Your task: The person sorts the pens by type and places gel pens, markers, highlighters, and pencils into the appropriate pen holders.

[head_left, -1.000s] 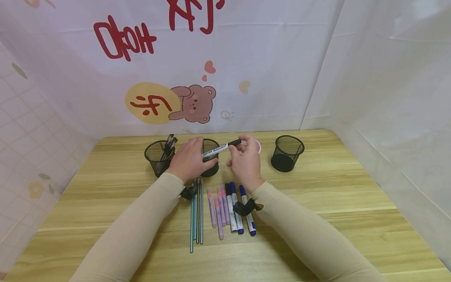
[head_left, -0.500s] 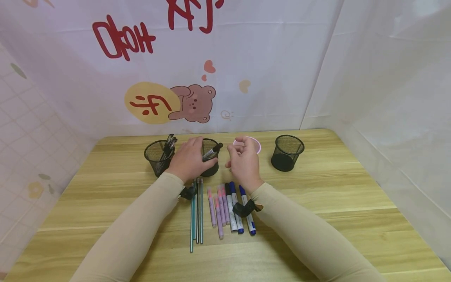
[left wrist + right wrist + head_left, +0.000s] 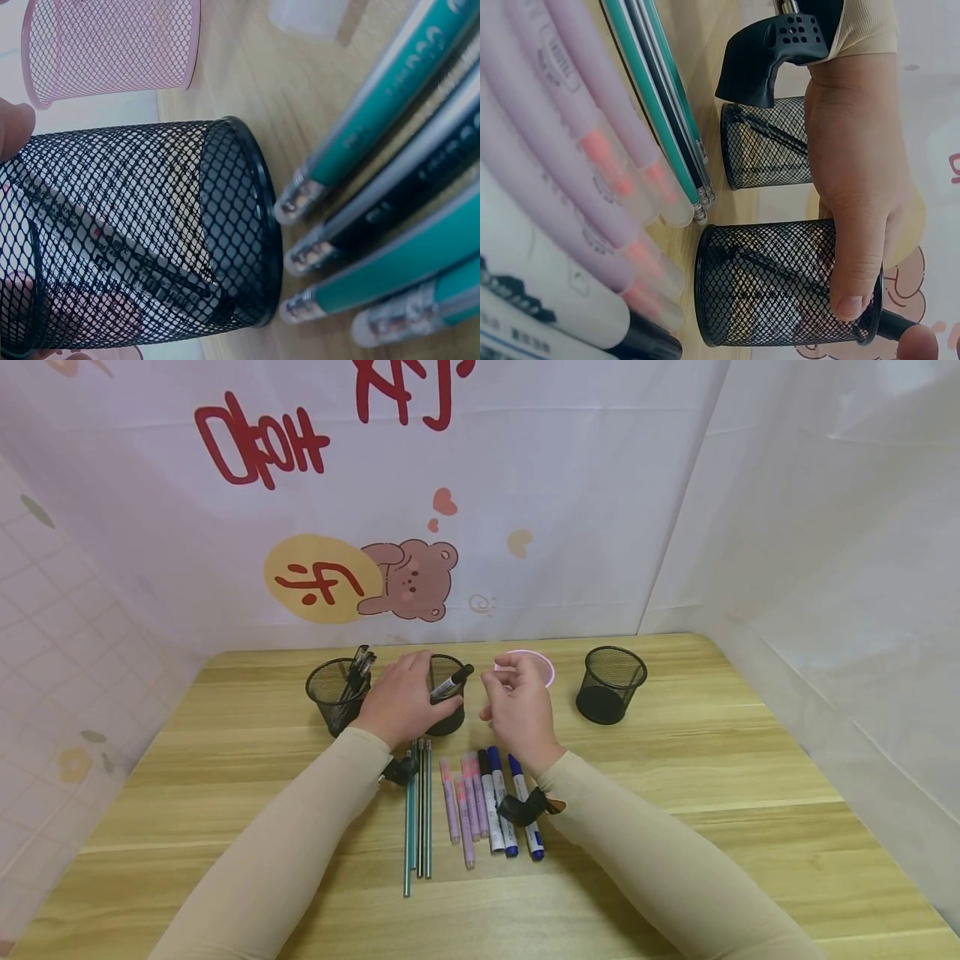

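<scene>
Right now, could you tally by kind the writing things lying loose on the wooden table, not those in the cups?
Pencils: 4
Purple highlighters: 4
Black-capped marker: 1
Blue-capped markers: 2
Total: 11

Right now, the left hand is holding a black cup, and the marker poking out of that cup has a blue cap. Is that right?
Not quite: the cap on that marker is black, not blue, as the head view shows. The left hand is indeed holding the black cup.
</scene>
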`<state>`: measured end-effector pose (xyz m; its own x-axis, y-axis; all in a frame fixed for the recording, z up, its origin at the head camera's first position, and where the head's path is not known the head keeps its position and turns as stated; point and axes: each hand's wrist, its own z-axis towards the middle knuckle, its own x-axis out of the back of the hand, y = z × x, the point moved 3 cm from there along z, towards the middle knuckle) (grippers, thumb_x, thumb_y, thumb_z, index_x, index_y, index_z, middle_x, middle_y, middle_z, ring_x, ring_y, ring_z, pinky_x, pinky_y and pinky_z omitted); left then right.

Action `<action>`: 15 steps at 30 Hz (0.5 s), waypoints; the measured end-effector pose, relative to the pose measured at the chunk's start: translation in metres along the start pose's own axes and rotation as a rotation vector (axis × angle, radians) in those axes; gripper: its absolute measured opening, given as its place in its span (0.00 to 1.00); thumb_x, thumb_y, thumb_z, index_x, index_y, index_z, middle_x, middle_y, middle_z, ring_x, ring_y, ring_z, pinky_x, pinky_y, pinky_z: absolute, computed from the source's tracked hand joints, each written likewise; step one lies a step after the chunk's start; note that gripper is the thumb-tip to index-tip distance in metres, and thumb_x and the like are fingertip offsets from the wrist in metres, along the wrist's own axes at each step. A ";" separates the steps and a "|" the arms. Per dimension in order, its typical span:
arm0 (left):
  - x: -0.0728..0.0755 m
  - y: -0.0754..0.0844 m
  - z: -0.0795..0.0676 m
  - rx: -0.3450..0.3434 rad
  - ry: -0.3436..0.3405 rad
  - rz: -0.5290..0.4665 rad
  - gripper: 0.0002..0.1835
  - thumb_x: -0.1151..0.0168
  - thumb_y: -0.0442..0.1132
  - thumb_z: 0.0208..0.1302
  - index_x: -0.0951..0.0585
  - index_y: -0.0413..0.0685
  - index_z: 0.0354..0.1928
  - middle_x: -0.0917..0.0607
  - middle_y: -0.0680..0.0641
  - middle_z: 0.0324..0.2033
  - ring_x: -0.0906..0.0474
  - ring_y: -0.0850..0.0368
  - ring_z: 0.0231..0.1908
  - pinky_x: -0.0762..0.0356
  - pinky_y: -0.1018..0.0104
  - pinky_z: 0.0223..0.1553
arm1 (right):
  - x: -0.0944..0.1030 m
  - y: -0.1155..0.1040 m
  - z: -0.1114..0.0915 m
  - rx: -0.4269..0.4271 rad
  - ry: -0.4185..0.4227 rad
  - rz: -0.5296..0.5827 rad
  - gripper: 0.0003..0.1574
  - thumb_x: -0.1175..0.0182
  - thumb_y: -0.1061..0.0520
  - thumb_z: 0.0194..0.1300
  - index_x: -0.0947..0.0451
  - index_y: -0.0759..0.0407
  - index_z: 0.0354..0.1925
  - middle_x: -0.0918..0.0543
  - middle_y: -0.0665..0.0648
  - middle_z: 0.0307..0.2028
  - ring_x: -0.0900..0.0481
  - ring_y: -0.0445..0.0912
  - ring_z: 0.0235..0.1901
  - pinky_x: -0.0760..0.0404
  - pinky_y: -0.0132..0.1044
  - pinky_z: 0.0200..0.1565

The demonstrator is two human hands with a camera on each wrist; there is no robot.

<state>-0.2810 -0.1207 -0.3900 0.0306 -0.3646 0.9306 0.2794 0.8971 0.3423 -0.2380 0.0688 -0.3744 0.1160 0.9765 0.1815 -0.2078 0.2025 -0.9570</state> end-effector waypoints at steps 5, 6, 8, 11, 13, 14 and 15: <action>0.000 0.001 0.000 -0.002 0.003 -0.004 0.53 0.38 0.71 0.65 0.39 0.42 0.80 0.31 0.39 0.75 0.34 0.40 0.76 0.36 0.42 0.78 | 0.004 -0.002 -0.003 0.042 -0.024 -0.066 0.14 0.41 0.62 0.77 0.26 0.62 0.58 0.12 0.65 0.48 0.18 0.50 0.19 0.19 0.32 0.23; 0.000 0.001 0.000 -0.004 0.003 -0.005 0.53 0.37 0.71 0.65 0.39 0.42 0.80 0.30 0.39 0.75 0.34 0.40 0.76 0.36 0.42 0.78 | 0.005 -0.002 -0.004 0.053 -0.029 -0.085 0.13 0.41 0.62 0.77 0.25 0.63 0.57 0.12 0.65 0.46 0.19 0.47 0.19 0.19 0.32 0.24; 0.000 0.001 -0.001 -0.005 0.004 -0.005 0.53 0.38 0.71 0.65 0.39 0.42 0.80 0.31 0.39 0.75 0.34 0.40 0.76 0.36 0.42 0.78 | 0.007 -0.003 -0.005 0.071 -0.037 -0.127 0.12 0.41 0.60 0.77 0.23 0.64 0.55 0.13 0.63 0.43 0.19 0.46 0.20 0.20 0.32 0.24; 0.001 0.001 -0.001 -0.007 0.003 -0.010 0.53 0.38 0.71 0.66 0.39 0.41 0.80 0.31 0.39 0.76 0.35 0.40 0.76 0.36 0.42 0.78 | 0.011 -0.004 -0.006 0.082 -0.057 -0.174 0.10 0.40 0.59 0.78 0.21 0.64 0.52 0.13 0.62 0.39 0.15 0.54 0.24 0.19 0.33 0.25; 0.001 0.001 -0.001 -0.007 0.001 -0.011 0.54 0.39 0.71 0.66 0.40 0.41 0.80 0.31 0.39 0.76 0.36 0.40 0.77 0.37 0.42 0.79 | 0.014 -0.004 -0.008 0.078 -0.073 -0.200 0.11 0.40 0.58 0.77 0.20 0.64 0.51 0.14 0.61 0.38 0.14 0.59 0.27 0.18 0.34 0.27; 0.001 0.000 -0.001 -0.007 0.001 -0.013 0.54 0.39 0.71 0.66 0.40 0.41 0.80 0.32 0.39 0.76 0.36 0.40 0.77 0.37 0.42 0.79 | 0.015 -0.005 -0.008 0.072 -0.082 -0.211 0.11 0.39 0.58 0.77 0.19 0.63 0.51 0.14 0.60 0.39 0.13 0.61 0.28 0.17 0.34 0.28; 0.001 0.000 -0.001 -0.007 0.001 -0.014 0.54 0.39 0.71 0.66 0.40 0.41 0.80 0.32 0.39 0.76 0.36 0.40 0.77 0.37 0.42 0.79 | 0.016 -0.005 -0.009 0.068 -0.091 -0.224 0.10 0.39 0.58 0.77 0.19 0.63 0.51 0.14 0.60 0.39 0.13 0.60 0.29 0.16 0.34 0.28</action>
<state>-0.2802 -0.1209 -0.3894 0.0277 -0.3774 0.9256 0.2862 0.8902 0.3544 -0.2267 0.0827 -0.3688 0.0796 0.9085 0.4103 -0.2515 0.4166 -0.8736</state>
